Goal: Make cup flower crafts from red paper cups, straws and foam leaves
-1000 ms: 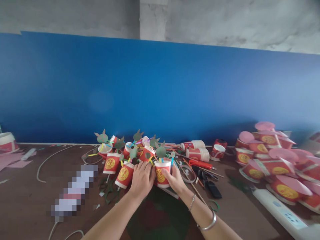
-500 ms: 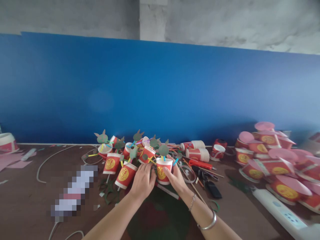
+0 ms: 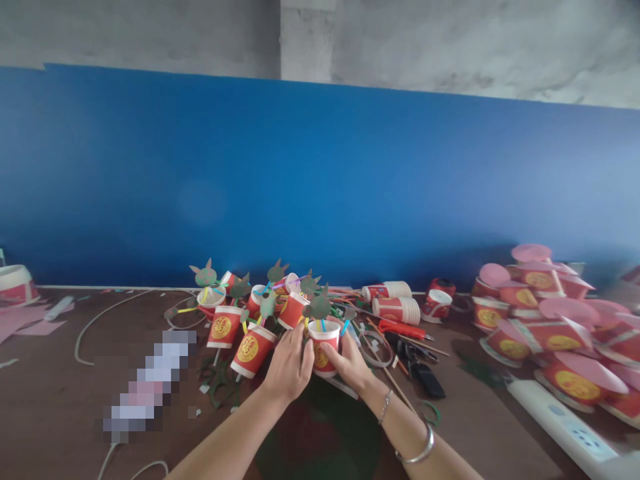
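Between my two hands is a red and white paper cup (image 3: 325, 333) with a yellow emblem. Coloured straws rise from its rim, carrying a dark green paper head with ears (image 3: 320, 307). My right hand (image 3: 354, 363) grips the cup from the right, thumb across its front. Against the cup's left side is my left hand (image 3: 289, 363), its fingers curved round and partly hidden. Similar cups with green paper heads, such as one tilted cup (image 3: 253, 352) and another cup (image 3: 223, 327), crowd just left of my left hand.
Stacked cups (image 3: 396, 311) lie on their sides behind, near a red-handled tool (image 3: 403, 329) and a black key fob (image 3: 429, 380). To the right are a heap of cups with pink discs (image 3: 570, 347) and a white power strip (image 3: 565, 427). Pink paper (image 3: 40, 329) lies far left.
The held cup has shifted slightly left and tipped a little, its green head moving left and lower. My left hand has come closer against the cup's side.
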A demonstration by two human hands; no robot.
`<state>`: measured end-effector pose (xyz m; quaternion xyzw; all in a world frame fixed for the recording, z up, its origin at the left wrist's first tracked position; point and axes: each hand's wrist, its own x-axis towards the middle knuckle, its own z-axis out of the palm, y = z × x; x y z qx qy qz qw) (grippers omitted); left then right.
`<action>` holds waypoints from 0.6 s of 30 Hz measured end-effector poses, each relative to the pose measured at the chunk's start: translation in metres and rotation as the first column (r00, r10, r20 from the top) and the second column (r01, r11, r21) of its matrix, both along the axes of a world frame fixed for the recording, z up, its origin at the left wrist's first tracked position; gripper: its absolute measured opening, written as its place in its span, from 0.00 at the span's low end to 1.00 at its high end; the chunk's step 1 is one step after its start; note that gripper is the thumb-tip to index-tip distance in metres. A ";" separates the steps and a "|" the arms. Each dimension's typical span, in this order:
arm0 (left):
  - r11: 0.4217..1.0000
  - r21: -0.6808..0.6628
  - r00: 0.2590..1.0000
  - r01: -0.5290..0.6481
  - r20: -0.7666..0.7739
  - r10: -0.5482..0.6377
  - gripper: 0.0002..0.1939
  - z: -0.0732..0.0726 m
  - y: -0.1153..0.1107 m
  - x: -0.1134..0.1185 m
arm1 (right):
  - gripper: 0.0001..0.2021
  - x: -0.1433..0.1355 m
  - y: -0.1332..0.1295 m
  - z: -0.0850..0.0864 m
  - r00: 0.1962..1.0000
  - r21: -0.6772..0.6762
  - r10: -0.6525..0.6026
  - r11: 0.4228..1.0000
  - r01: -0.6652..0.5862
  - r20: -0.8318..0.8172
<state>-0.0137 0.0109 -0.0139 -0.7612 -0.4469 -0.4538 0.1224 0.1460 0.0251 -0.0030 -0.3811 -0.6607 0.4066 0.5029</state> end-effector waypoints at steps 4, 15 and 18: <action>1.000 -0.013 1.000 0.018 -0.018 -0.018 0.25 -0.001 -0.001 0.001 | 0.28 0.001 0.000 0.000 0.997 0.017 -0.011 1.000 0.010 0.076; 0.956 -0.260 0.989 0.136 0.093 -0.115 0.33 0.004 -0.005 0.002 | 0.25 -0.001 -0.004 0.009 0.998 0.022 0.047 0.999 -0.048 0.041; 0.888 -0.388 0.962 0.246 0.210 -0.174 0.39 0.012 -0.008 0.003 | 0.25 -0.002 -0.004 0.008 0.998 -0.012 0.062 0.998 -0.062 -0.012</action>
